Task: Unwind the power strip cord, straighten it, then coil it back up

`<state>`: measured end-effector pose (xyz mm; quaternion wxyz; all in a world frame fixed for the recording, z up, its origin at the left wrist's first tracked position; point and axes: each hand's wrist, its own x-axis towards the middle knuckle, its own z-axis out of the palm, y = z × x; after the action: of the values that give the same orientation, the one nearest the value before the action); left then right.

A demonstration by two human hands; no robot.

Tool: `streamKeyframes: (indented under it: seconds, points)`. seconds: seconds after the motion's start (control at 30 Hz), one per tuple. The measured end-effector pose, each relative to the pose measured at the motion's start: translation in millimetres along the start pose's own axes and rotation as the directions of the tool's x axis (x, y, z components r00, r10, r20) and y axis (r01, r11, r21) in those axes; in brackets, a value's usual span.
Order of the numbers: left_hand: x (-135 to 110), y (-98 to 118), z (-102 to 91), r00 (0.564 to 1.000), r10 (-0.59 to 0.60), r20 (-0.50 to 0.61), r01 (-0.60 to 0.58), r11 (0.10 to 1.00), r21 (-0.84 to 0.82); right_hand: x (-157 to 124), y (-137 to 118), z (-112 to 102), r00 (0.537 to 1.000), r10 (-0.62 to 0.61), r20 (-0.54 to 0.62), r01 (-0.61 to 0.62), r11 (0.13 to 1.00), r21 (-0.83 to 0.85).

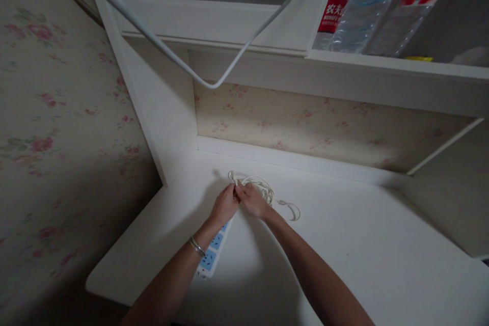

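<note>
My left hand [224, 206] and my right hand [251, 200] meet above the desk, both closed with their fingertips together. They grip part of a white cable [268, 194]; a short pale piece of it sticks up just beyond the fingers, too small to make out exactly. The rest of the cable lies in loose loops behind and to the right of my right hand. Under my left forearm lies a white power strip [216, 241] with blue socket faces, its far end hidden by my left hand. A metal bracelet [197, 247] circles my left wrist.
White desk [344, 244] with a raised back ledge [298, 161]. A thick white cord [164, 47] hangs across the view above my hands. Overhead, a shelf [397, 63] bears plastic water bottles [362, 15]. A flowered wall [57, 127] stands at the left.
</note>
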<state>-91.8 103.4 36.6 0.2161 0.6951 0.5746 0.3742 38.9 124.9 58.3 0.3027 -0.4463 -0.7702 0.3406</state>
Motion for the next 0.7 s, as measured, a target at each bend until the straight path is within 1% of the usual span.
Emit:
streamKeyframes:
  seconds: [0.07,0.1,0.2,0.27,0.33,0.4,0.47,0.53,0.63,0.7]
  points:
    - [1,0,-0.4,1.000,-0.011,-0.004,0.011,1.000,0.009,-3,5,-3,0.998,-0.058,-0.024,0.058,0.998,-0.023]
    - [2,0,-0.8,1.000,-0.020,-0.009,0.020,1.000,0.016,-5,9,-4,0.997,-0.066,-0.044,0.065,0.998,-0.012]
    - [3,0,-2.0,0.997,-0.066,-0.026,0.067,0.997,0.047,-10,21,-7,0.991,0.009,-0.136,-0.001,0.998,0.056]
    - [3,0,-2.6,0.996,-0.084,-0.024,0.085,0.994,0.062,-10,28,-8,0.985,0.040,-0.171,-0.030,0.998,0.058]
    - [3,1,-2.9,0.996,-0.087,-0.006,0.088,0.994,0.059,-8,31,-8,0.987,0.008,-0.159,-0.003,1.000,0.030]
    - [2,2,-3.2,0.994,-0.109,0.010,0.109,0.993,0.035,-5,31,-8,0.988,-0.083,-0.131,0.080,0.996,-0.030]
    - [3,2,-4.0,0.988,-0.149,0.024,0.149,0.989,0.018,-3,31,-7,0.976,-0.186,-0.113,0.172,0.977,-0.125]
    - [4,1,-5.6,0.985,-0.167,0.050,0.165,0.986,0.035,-2,31,-7,0.961,-0.262,-0.084,0.239,0.947,-0.215]
    - [8,1,-8.7,0.988,-0.120,0.100,0.112,0.991,0.078,-4,34,-7,0.947,-0.320,-0.011,0.307,0.917,-0.253]
    - [8,3,-10.4,0.989,-0.066,0.129,0.052,0.993,0.104,-5,36,-5,0.945,-0.326,0.001,0.316,0.916,-0.247]
